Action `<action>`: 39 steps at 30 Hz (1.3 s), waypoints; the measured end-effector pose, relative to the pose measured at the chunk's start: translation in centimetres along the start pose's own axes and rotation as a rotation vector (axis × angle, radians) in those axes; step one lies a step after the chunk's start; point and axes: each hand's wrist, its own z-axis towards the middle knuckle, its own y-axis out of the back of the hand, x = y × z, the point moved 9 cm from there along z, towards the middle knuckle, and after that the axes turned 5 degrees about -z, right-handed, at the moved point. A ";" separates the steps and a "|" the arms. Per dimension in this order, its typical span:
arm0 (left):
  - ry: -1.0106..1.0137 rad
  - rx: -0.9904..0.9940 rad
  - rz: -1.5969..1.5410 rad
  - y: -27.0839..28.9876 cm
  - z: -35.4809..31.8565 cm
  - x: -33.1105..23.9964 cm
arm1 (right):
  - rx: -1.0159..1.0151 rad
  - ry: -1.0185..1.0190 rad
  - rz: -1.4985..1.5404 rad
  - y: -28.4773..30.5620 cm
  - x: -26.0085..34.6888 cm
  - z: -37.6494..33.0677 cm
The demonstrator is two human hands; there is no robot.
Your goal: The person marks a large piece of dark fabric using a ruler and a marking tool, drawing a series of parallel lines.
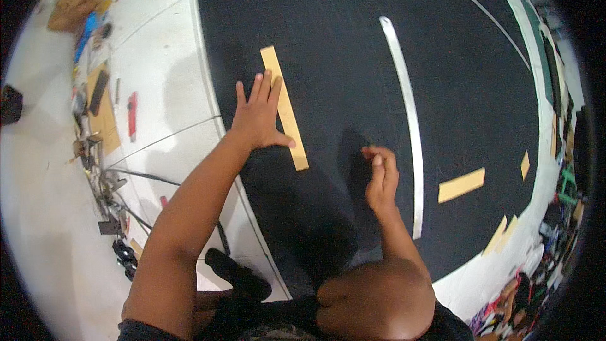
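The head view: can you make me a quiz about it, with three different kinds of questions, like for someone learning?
1. Which hand rests on the long, flat, pale yellow strip?

2. True or false: the long, thin, silvery-white strip lies to the right of that yellow one.

3. Pick one: what colour is the large, flat surface under both strips?
a) red
b) black
c) green

Key:
1. The left hand.
2. True.
3. b.
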 end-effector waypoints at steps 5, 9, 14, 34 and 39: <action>-0.049 -0.059 -0.103 -1.5 -3.7 6.7 | 0.375 0.283 -0.170 -9.5 5.5 -1.1; -0.084 -0.094 -0.142 -1.6 -4.8 8.6 | 0.554 0.502 -0.302 -16.6 7.9 -3.0; -0.198 -0.271 -0.273 -1.3 -5.5 10.6 | 0.473 0.686 -0.505 -20.8 9.6 -4.5; -0.145 -0.253 -0.341 -0.3 -4.1 13.7 | 0.541 0.654 -0.541 -22.8 10.0 -4.2; -0.127 -0.213 -0.347 -0.5 -4.2 13.8 | 0.576 0.633 -0.514 -22.9 9.4 -4.2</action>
